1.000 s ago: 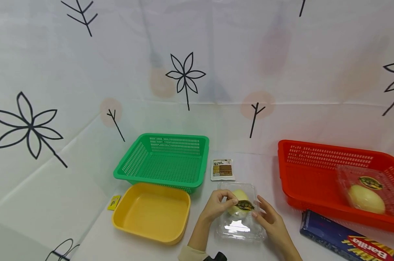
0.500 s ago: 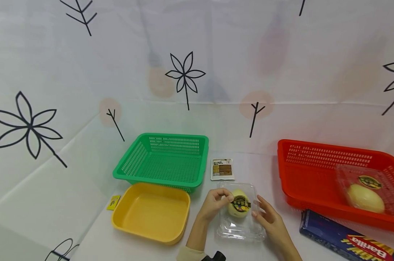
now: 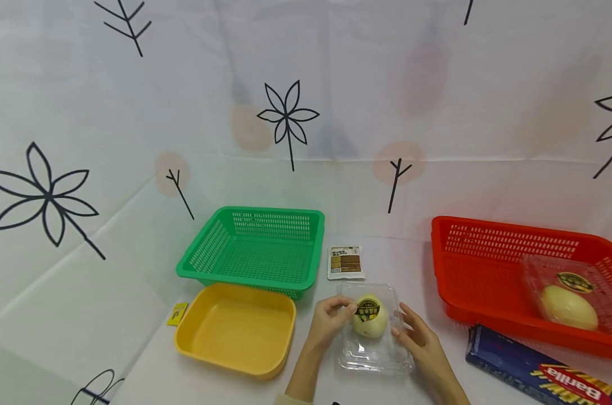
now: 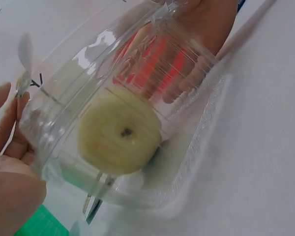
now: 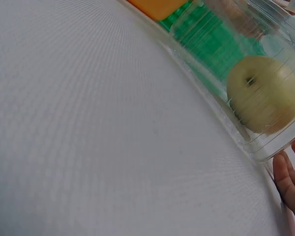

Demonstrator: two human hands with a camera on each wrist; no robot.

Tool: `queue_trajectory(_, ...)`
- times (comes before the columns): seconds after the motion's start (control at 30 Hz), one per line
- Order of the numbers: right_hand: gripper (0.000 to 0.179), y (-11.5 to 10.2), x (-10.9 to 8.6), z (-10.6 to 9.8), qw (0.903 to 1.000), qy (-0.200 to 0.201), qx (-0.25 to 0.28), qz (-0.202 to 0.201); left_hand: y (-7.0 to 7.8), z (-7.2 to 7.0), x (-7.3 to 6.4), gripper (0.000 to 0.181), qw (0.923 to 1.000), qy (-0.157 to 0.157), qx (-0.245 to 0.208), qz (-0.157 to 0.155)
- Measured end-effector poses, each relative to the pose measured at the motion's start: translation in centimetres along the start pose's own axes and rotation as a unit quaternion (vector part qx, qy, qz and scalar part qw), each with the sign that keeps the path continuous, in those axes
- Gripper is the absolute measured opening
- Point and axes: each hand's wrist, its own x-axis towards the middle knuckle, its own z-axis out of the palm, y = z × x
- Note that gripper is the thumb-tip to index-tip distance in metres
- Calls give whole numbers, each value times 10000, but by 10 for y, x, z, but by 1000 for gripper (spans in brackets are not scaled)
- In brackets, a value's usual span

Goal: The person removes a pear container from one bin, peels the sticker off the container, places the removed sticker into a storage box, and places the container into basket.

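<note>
A clear plastic clamshell box (image 3: 372, 357) lies on the white table, with a round pale yellow fruit (image 4: 119, 132) inside, like a pear. My left hand (image 3: 328, 323) pinches the left edge of a round black-and-gold sticker (image 3: 368, 310) between thumb and fingers, above the box. From the left wrist, a pale piece of the sticker (image 4: 25, 51) stands up from those fingertips. My right hand (image 3: 421, 340) holds the box's right side, thumb near the lid and fingers along the wall. Whether the sticker's far part still touches the lid, I cannot tell.
Left stand a green basket (image 3: 316, 253) and a yellow tub (image 3: 235, 368); a small yellow packet (image 3: 176, 314) lies beside the tub. Behind the box is a brown-and-white sachet (image 3: 345, 263). Right, a red basket (image 3: 468, 281) holds another boxed fruit (image 3: 569, 308); a blue pasta box (image 3: 544, 368) lies before it.
My left hand has drawn back slightly leftward, and the pinched sticker has shifted left and up with it, showing more of the fruit. My right hand and the box have stayed put.
</note>
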Motion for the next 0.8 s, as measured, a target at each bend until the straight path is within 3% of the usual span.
queue_trajectory(0.2, 58, 3, 1, -2, 9999, -19, 104, -41, 10, -14, -15, 23, 9964, 521, -26, -671)
queue_trajectory(0.37, 60, 3, 2, -2, 9999, -87, 50, 130, 27, -30, -31, 25, 9949, 712, 47, -720)
queue_trajectory(0.6, 60, 1, 2, -3, 9998, -68, 3, 190, 47, -64, -52, 29, 9913, 1204, -1, -526)
queue_trajectory(0.7, 60, 1, 1, -3, 9999, -53, -2, 165, 54, -82, -60, 28, 9846, 1634, 236, -567)
queue_trajectory(0.8, 60, 2, 0, -3, 9998, -40, -89, 156, 61, -100, -68, 26, 9718, 2090, 713, -831)
